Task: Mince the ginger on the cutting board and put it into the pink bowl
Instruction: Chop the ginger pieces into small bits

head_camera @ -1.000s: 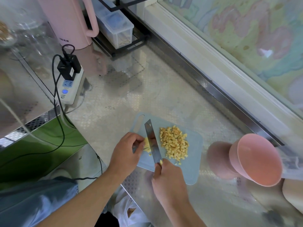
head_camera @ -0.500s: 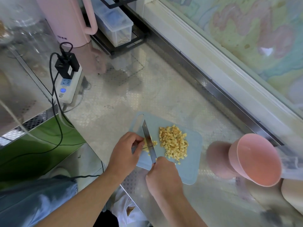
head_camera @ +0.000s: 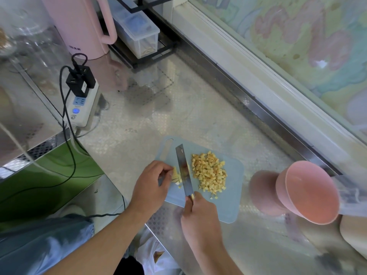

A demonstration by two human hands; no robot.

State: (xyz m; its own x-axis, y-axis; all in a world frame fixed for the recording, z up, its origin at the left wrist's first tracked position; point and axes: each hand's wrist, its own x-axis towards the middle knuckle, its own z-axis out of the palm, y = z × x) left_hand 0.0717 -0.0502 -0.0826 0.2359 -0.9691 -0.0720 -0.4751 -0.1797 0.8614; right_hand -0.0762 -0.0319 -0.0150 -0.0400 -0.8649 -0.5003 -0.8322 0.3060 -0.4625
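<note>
Compared with half a second back: knife (head_camera: 184, 171) shifted slightly rightward on the cutting board (head_camera: 232, 203), blade now between the uncut ginger piece (head_camera: 177, 175) and the minced pile (head_camera: 210, 173); a few more loose cubes beside the piece; pile and pink bowl (head_camera: 309, 193) unmoved. Far left: power strip (head_camera: 81, 108) with black plugs and cable on the steel counter (head_camera: 198, 116); sleeve at bottom left cut off by the frame edge. Behind: pink kettle (head_camera: 83, 26), top cropped; clear lidded box (head_camera: 139, 34) on a black rack, pale contents at its bottom hard to identify. Centre: left hand (head_camera: 151, 187) curled, fingertips pinching the small remaining ginger piece against the board, just left of the blade. Right hand (head_camera: 200, 219) wrapped around the knife handle, handle itself hidden inside the fist; blade pointing away, edge down on the board. Minced pile just right of the blade, a few stray cubes toward the board's near edge. Right: pink bowl beside the board, not touching it, nothing inside; looks tipped by lens distortion, with a pink reflection on the steel at its left. Clear plastic item past the bowl, cut off and indistinct. Pale rounded object at the bottom right corner, only partly in frame.
</note>
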